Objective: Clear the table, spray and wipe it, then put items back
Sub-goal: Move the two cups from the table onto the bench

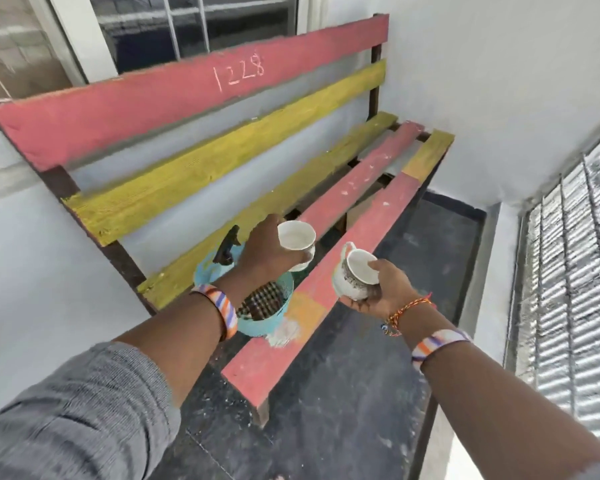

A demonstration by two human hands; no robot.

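Note:
My left hand (269,249) grips a white cup (297,237) just above the seat slats of a red and yellow wooden bench (361,188). A second white cup (355,271), with a dark pattern on its side, is held tilted in my right hand (387,287) over the bench's front red slat. Under my left wrist a turquoise basket (274,315) holds a checked cloth (262,299). A spray bottle with a black trigger (226,247) stands behind the basket on the seat.
The bench stands against a white wall under a window (194,26). Dark floor (343,393) lies in front of it. A metal grille (568,289) runs along the right side. White paint marks spot the front slat.

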